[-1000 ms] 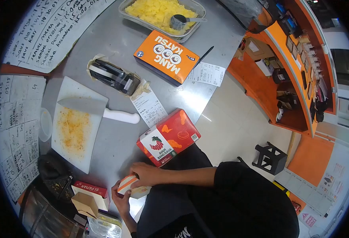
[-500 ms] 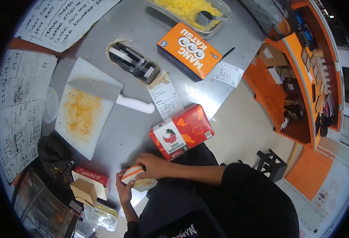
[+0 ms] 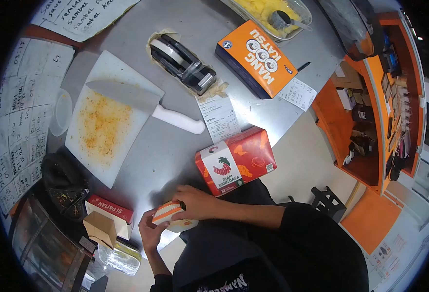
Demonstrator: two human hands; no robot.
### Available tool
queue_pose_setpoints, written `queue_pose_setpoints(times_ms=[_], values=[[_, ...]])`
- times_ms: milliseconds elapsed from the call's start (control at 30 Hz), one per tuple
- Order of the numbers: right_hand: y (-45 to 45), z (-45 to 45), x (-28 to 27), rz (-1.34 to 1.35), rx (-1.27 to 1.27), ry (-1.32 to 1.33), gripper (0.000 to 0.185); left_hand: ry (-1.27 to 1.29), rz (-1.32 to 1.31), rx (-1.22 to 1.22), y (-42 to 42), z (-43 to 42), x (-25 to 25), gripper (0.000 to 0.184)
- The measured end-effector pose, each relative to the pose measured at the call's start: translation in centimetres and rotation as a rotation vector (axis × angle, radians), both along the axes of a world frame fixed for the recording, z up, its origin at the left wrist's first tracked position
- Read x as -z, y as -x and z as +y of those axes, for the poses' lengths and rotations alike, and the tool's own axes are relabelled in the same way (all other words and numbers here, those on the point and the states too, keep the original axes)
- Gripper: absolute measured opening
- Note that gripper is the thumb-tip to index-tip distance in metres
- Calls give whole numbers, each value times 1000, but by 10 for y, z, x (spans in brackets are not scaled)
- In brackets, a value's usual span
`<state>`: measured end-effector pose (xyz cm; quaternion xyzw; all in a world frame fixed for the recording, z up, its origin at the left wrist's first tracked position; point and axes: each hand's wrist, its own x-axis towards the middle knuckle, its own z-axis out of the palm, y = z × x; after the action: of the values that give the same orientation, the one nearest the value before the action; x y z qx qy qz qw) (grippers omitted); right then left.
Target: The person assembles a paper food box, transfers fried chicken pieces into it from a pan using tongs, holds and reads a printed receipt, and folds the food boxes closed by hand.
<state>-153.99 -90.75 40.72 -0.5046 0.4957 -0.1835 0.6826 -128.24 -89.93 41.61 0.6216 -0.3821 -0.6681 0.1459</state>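
Observation:
My left hand (image 3: 151,230) is wrapped around the left end of a small white-and-orange paper box (image 3: 167,212) with a scalloped-looking edge. My right hand (image 3: 194,202) grips the same box from the other end, fingers bent over its dark opening. Under the box, partly hidden by it and my right wrist, is a pale printed thing (image 3: 182,225) whose kind I cannot make out. Close above my right forearm stands a red and white "Ayam Bang Dava" box (image 3: 236,160), closed.
A white cutting board (image 3: 126,109) with orange crumbs carries a knife (image 3: 175,118). Beyond are a tape dispenser (image 3: 182,63), receipts (image 3: 220,119), an orange "Mang Katsu" box (image 3: 257,58) and a tub (image 3: 304,12) of yellow food with a scoop. A "Si Paman" box (image 3: 109,210) lies left.
The camera view has shifted, so the table things appear further right. Both hands still hold the small box, which has tilted slightly.

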Motion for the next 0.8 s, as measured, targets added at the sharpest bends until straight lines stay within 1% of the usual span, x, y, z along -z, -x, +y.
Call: queue_pose_setpoints(times_ms=[133, 233, 367, 467, 533, 633, 733, 800], values=[[-6, 3, 6, 20, 18, 23, 55, -50, -22, -2, 0, -4, 0, 45], [0, -7, 1, -4, -41, -59, 55, -63, 28, 21, -2, -5, 10, 46], [1, -7, -1, 4, -26, -75, 56, -83, 61, 2, -7, -2, 21, 46], [0, -9, -2, 1, 2, -52, 55, -81, 60, -31, 1, -5, 17, 48], [-5, -3, 0, 17, 50, -25, 54, -68, 38, -75, 20, -12, 3, 50], [-6, -2, 6, -31, 25, -13, 54, 159, -71, 325, 12, -16, 6, 51], [-5, -8, 3, -103, -12, -84, 54, 147, -73, 495, 22, -33, -6, 51], [-1, -12, 4, -143, -27, -116, 55, 11, -7, 430, 27, -40, -10, 49]])
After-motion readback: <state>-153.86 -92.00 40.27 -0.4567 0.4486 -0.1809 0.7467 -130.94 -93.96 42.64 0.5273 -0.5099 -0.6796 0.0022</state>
